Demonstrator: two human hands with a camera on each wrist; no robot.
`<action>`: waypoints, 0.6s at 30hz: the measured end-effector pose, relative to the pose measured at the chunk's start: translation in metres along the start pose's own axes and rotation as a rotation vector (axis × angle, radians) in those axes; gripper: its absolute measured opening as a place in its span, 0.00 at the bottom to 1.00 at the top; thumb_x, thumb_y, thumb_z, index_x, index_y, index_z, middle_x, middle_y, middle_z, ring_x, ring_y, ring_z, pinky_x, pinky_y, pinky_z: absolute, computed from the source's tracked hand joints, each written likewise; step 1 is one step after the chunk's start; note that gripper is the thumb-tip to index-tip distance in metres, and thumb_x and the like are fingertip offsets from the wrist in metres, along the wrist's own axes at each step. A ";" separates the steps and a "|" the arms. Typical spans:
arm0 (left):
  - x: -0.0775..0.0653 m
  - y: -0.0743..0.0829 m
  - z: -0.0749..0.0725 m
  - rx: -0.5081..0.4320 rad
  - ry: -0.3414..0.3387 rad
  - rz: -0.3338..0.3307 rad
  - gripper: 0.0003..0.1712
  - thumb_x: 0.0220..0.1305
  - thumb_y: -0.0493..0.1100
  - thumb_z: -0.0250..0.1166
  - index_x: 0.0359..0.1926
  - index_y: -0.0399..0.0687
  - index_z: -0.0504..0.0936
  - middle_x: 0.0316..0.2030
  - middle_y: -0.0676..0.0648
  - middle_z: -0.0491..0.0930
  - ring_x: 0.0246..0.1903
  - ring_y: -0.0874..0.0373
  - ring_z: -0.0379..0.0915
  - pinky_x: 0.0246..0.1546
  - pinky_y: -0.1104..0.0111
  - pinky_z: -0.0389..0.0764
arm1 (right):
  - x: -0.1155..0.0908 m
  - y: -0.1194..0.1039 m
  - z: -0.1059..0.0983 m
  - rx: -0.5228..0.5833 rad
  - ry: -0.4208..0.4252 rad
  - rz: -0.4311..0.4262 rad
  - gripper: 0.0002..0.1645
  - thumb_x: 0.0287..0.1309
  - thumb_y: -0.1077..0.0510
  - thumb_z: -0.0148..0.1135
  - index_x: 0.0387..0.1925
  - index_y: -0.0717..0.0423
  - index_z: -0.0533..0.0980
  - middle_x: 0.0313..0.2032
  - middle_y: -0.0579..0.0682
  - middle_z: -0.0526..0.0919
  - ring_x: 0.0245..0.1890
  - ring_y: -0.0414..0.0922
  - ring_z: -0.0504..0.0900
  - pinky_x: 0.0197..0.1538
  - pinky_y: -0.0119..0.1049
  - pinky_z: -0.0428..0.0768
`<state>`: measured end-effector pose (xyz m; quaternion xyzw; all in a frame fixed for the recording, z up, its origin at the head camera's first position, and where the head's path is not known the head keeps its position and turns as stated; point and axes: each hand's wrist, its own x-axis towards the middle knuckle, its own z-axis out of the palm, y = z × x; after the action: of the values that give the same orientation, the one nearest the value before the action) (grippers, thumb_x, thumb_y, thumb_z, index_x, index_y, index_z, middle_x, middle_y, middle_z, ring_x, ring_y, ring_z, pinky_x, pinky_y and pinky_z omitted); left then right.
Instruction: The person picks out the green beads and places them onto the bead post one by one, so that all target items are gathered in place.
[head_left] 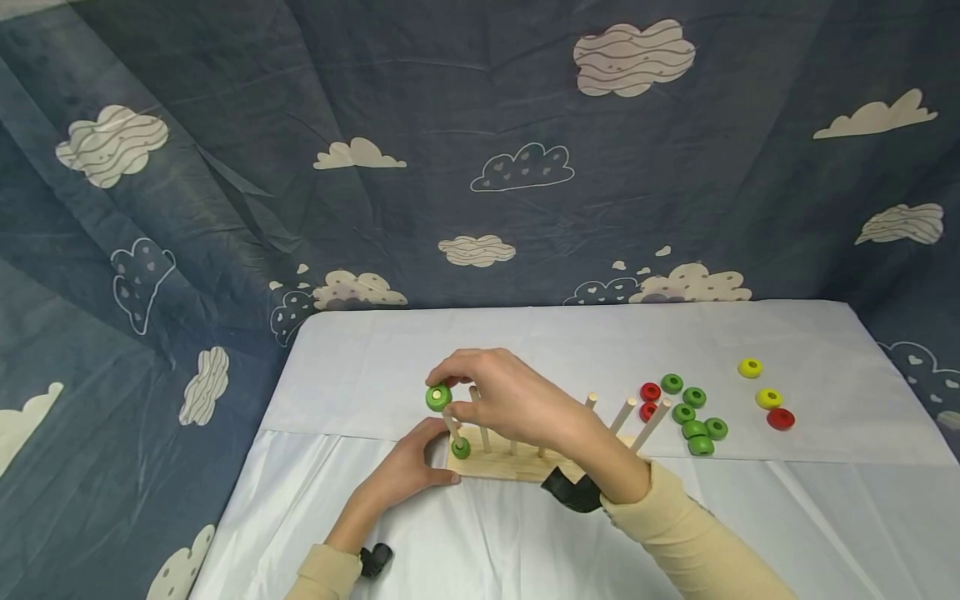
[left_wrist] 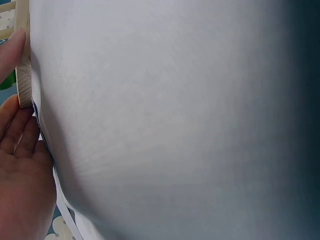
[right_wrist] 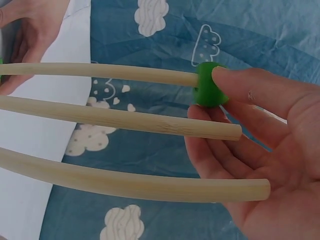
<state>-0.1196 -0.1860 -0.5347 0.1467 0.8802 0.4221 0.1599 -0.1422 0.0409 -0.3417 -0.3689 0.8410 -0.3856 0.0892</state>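
Observation:
My right hand (head_left: 517, 400) pinches a green wooden bead (right_wrist: 209, 92) between thumb and fingers, at the top of the leftmost peg (right_wrist: 130, 73). The peg's tip sits in the bead's hole. Lower on that same peg, another green bead (head_left: 461, 451) rests at the wooden base (head_left: 517, 469). With its thumb at the front and fingers behind, my left hand (head_left: 408, 462) grips the base's left end, whose end grain (left_wrist: 25, 85) shows in the left wrist view. Several upright pegs rise from the base to the right, some partly hidden by my right hand and forearm.
Right of the base lie several loose green beads (head_left: 683, 414) and red beads (head_left: 650, 392). Farther right are two yellow beads (head_left: 768, 398) and another red bead (head_left: 781, 419). A white cloth (head_left: 825, 517) covers the table; a cloud-patterned curtain (head_left: 450, 100) hangs behind.

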 end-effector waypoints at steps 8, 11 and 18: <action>0.000 0.000 0.000 -0.011 0.006 0.029 0.41 0.49 0.50 0.79 0.65 0.61 0.72 0.59 0.61 0.71 0.66 0.57 0.61 0.68 0.51 0.60 | -0.006 -0.003 -0.006 0.014 0.062 -0.023 0.21 0.58 0.63 0.68 0.54 0.49 0.80 0.49 0.39 0.81 0.49 0.37 0.79 0.51 0.35 0.78; 0.000 0.000 0.001 -0.011 0.005 0.027 0.41 0.49 0.49 0.79 0.64 0.62 0.72 0.59 0.62 0.71 0.66 0.58 0.61 0.68 0.53 0.59 | -0.011 -0.005 -0.009 0.023 0.093 -0.050 0.21 0.59 0.63 0.68 0.54 0.48 0.80 0.49 0.38 0.81 0.49 0.35 0.79 0.51 0.33 0.78; -0.001 0.001 0.001 -0.010 0.000 0.033 0.41 0.49 0.48 0.79 0.65 0.63 0.72 0.60 0.61 0.70 0.67 0.56 0.60 0.69 0.52 0.59 | -0.028 -0.010 -0.013 0.073 0.145 -0.130 0.21 0.60 0.61 0.68 0.54 0.46 0.79 0.49 0.36 0.80 0.48 0.33 0.77 0.52 0.34 0.78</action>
<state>-0.1186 -0.1851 -0.5342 0.1604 0.8756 0.4289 0.1539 -0.1228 0.0635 -0.3296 -0.3904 0.8049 -0.4467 0.0162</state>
